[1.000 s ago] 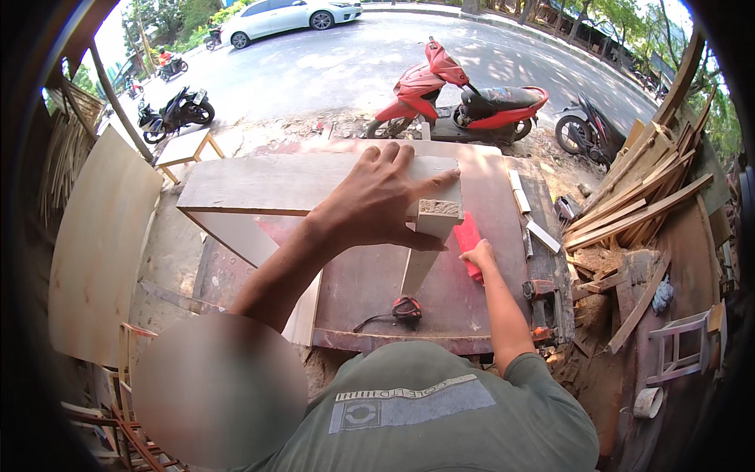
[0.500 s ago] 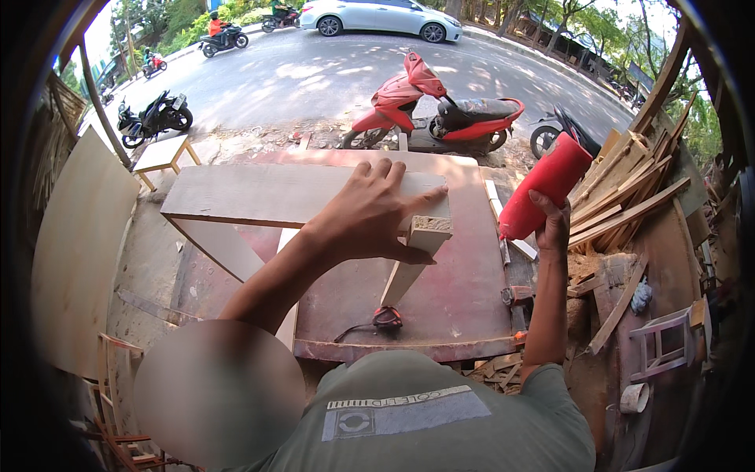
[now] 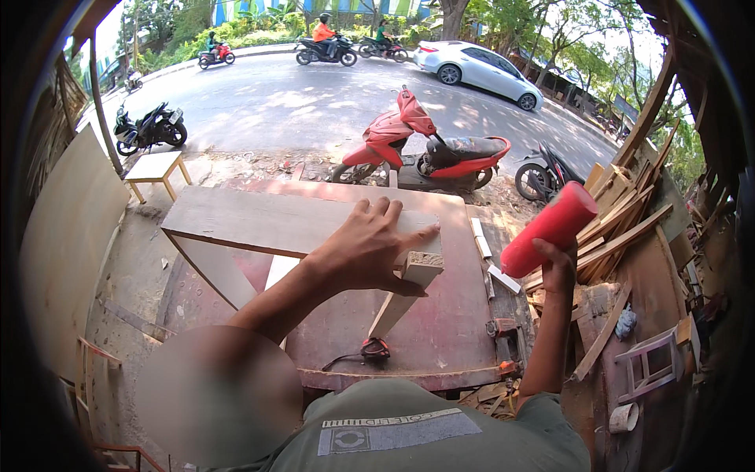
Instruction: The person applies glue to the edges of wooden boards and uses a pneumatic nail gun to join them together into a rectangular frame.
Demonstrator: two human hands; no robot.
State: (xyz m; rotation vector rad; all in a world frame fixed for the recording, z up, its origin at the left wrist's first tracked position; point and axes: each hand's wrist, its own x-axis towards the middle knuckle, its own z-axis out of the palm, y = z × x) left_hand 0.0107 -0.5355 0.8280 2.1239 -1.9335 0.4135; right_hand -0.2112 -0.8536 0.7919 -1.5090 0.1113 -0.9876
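Currently, a wooden leg point(image 3: 407, 293) is braced upright against the board point(image 3: 275, 224) by the spread left hand point(image 3: 368, 250); a red mallet point(image 3: 549, 229) is gripped, raised, by the right hand point(image 3: 558, 266). Striking appears not yet done.

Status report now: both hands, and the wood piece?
Left hand flat on pale wooden panel, thumb at upright wooden leg. Right hand holds red cylinder raised, off the workpiece. Nothing between.
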